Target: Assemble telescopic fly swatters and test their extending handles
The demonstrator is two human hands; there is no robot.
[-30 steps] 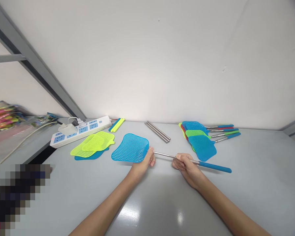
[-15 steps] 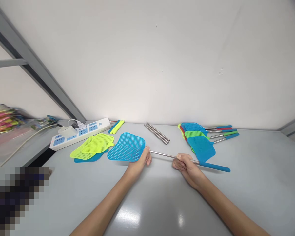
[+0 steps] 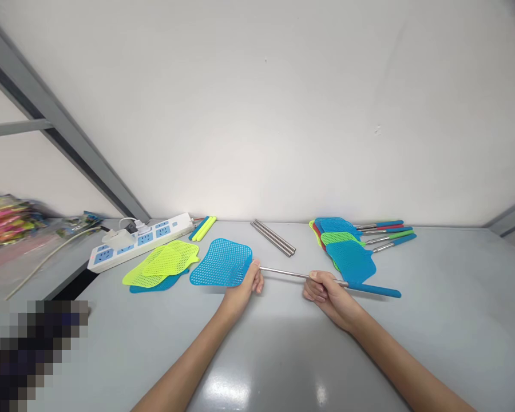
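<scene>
A blue fly swatter (image 3: 223,263) with an extended metal rod is held above the table by both hands. My left hand (image 3: 248,283) is closed where the perforated blue head meets the rod. Round the thicker part of the rod, just before the blue grip, my right hand (image 3: 328,292) is closed. Loose swatter heads lie to the left: yellow ones (image 3: 165,264) overlapping a blue one (image 3: 154,284). Bare metal rods (image 3: 273,237) rest near the wall. On the right, several whole swatters (image 3: 349,257) in blue, green and red are piled, grips pointing right.
A white power strip (image 3: 141,243) with plugs and a cable stands at the left back. Beside it lie yellow and blue grip tubes (image 3: 203,228). Colourful plastic-wrapped items (image 3: 8,220) are at the far left. A grey metal frame (image 3: 68,126) rises along the left side.
The view has tilted slightly, so the table things appear a little lower. Both hands keep their hold on the blue fly swatter, which has hardly moved.
</scene>
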